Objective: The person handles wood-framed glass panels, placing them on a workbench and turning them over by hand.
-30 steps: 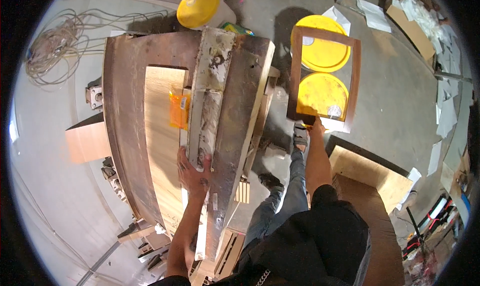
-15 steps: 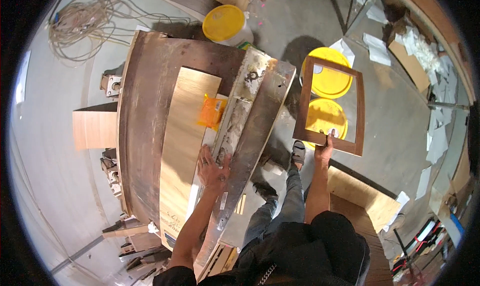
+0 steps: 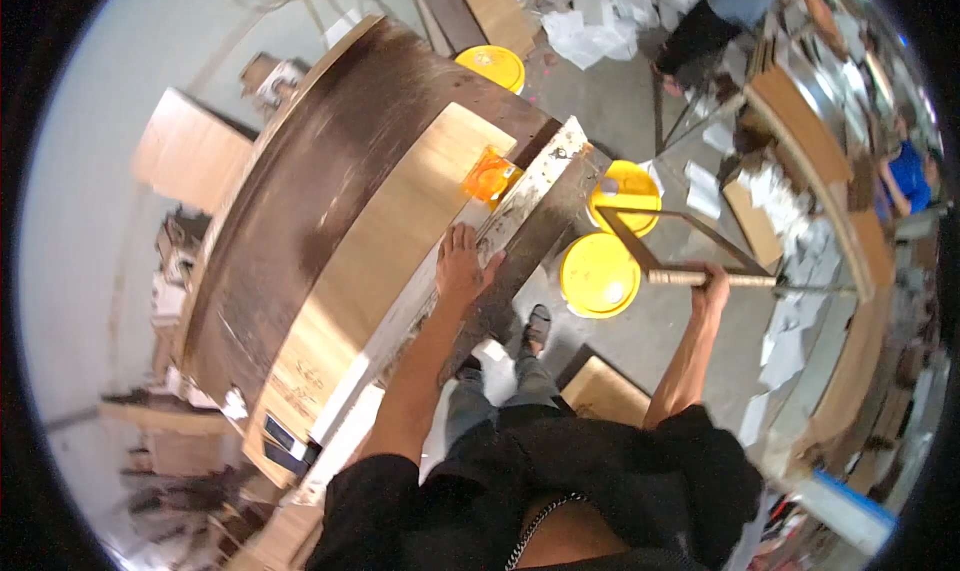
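Note:
My right hand (image 3: 712, 289) is closed round the lower rail of a brown wooden frame (image 3: 690, 274), an open rectangle held out over the floor on the right. The frame is tilted, so its near edge faces me. My left hand (image 3: 462, 268) lies with fingers stretched along the bench's right side, beside a long pale wooden board (image 3: 385, 241) and a whitish strip. An orange plastic packet (image 3: 488, 178) sits just beyond its fingertips. At the near end of the board lies a dark phone-like object (image 3: 284, 442).
The brown curved-edge bench (image 3: 310, 161) fills the left. Yellow-lidded buckets (image 3: 600, 275) stand on the floor beyond my feet. Near my legs is a plywood piece (image 3: 603, 391). White scraps (image 3: 785, 211) litter the right. Another person (image 3: 740, 1) stands at the far right.
My view has turned to the right. The frame has tipped from facing me to a flatter slant, still in my right hand. My left hand stays at the bench's side.

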The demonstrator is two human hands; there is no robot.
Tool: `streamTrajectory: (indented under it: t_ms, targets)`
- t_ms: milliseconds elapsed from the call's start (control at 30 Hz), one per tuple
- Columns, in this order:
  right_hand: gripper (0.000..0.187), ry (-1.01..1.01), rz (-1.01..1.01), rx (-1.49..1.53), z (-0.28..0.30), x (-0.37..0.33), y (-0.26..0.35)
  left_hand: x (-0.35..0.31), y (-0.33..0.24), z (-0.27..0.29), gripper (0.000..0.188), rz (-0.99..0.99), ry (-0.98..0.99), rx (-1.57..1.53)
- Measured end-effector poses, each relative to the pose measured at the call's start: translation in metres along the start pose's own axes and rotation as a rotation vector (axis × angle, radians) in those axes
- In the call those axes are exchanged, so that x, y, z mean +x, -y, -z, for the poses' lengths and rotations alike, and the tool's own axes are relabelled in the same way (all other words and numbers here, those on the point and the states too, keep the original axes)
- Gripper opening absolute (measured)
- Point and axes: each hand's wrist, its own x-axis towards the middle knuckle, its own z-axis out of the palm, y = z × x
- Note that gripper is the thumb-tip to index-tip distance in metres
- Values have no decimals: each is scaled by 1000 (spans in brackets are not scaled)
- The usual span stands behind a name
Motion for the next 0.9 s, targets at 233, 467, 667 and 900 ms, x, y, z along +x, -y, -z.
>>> streamTrajectory:
  t_ms: [233,467,667,900]
  targets:
    - [69,350,258,-396,26,-285,163,-42,24,2,48,-12,-414,-884]
    - [68,573,424,-590,-38,-443,170,-90,67,101,41,-17,30,-1436]
    - [68,939,37,-615,-143,-419,92,-131,177,187,58,417,24,-1303]
    - [32,1002,-123,-1189,-327,-365,-125,-241,333,141,60,1100,-392,-1410]
